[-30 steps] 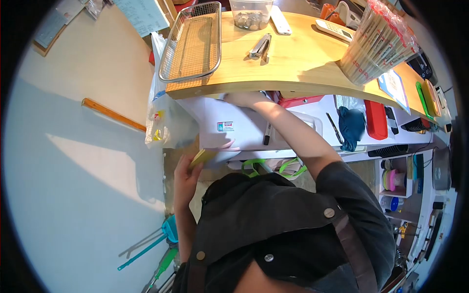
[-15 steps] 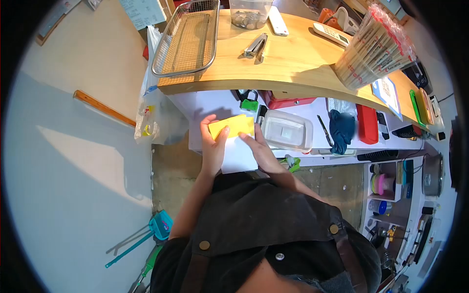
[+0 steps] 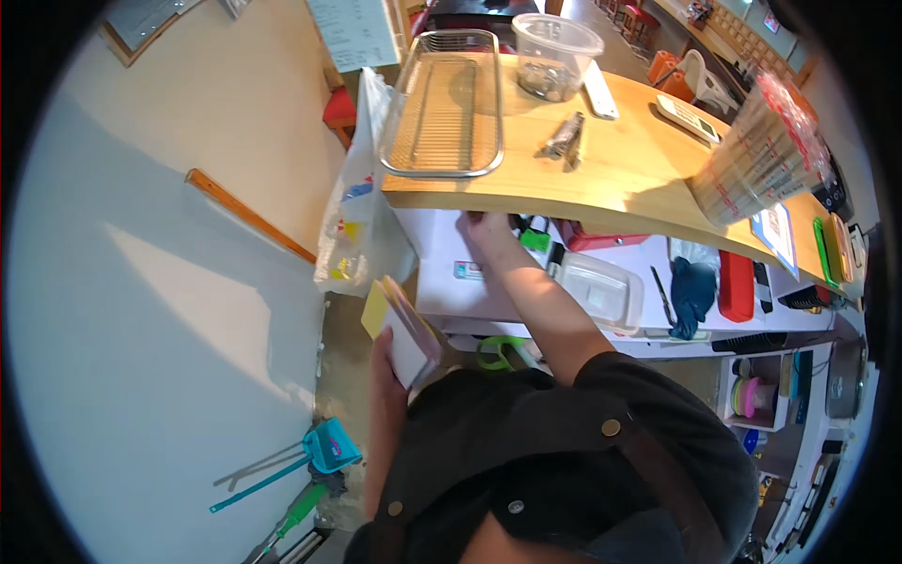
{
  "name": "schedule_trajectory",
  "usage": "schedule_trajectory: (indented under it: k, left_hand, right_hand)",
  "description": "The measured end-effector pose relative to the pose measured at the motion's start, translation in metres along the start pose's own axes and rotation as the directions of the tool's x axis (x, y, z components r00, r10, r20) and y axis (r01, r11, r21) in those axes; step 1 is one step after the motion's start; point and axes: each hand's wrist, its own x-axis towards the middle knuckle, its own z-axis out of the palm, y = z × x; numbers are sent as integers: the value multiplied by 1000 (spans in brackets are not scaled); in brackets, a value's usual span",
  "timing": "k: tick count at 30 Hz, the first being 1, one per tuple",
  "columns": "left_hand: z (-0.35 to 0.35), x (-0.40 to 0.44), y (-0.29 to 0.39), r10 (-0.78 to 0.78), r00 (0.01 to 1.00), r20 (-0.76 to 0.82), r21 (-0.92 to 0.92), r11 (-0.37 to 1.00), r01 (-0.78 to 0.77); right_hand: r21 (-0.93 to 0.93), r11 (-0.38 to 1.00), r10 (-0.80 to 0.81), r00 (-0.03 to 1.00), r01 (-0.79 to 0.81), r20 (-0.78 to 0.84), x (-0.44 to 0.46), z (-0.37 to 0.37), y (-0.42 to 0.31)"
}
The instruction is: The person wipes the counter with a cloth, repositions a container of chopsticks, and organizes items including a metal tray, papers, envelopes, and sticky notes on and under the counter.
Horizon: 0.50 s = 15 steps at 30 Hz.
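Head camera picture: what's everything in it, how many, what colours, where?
counter: 1, light wood, top centre
wire basket: 1, silver, counter's left end
tub: 1, clear, right of basket
metal tool: 1, silver, mid-counter
gadgets: 2, white, counter's far side
wrapped sticks: many, pale, counter's right
plastic box: 1, clear, white shelf below
cloth: 1, dark blue, on shelf
case: 1, red, right of cloth
plastic bag: 1, whitish, left of counter
dustpan: 1, teal, lower left
papers: several, yellow and white, left of centre
clutter: many, mixed colours, far right, partly unclear
left hand: 1, bare, holding papers
right hand: 1, bare, below counter
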Motion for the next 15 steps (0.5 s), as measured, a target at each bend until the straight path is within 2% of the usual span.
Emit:
schedule_trajectory:
  k: [2, 5, 7, 8, 11, 15]
  left_hand:
    - [-29, -9, 5, -2, 998, -69, 7, 1000, 3]
    - [-68, -19, 10, -125, 991, -54, -22, 992, 124]
    - [-84, -19, 17, -155, 984, 85, 7, 988, 155]
    - [-89, -18, 21, -173, 972, 158, 21, 985, 172]
    - [-90, -9, 32, -234, 957, 172, 75, 972, 224]
    - [-76, 1, 40, -220, 965, 142, 107, 973, 206]
  right_hand:
    - [91, 993, -74, 997, 75, -14, 29, 14, 6]
    - [122, 979, -158, 987, 161, -40, 55, 34, 14]
    - [125, 973, -188, 981, 193, -54, 64, 43, 16]
    - [121, 970, -203, 977, 209, -62, 66, 45, 16]
    - [107, 963, -242, 967, 249, -75, 70, 47, 14]
    - [82, 953, -285, 954, 292, -92, 71, 48, 16]
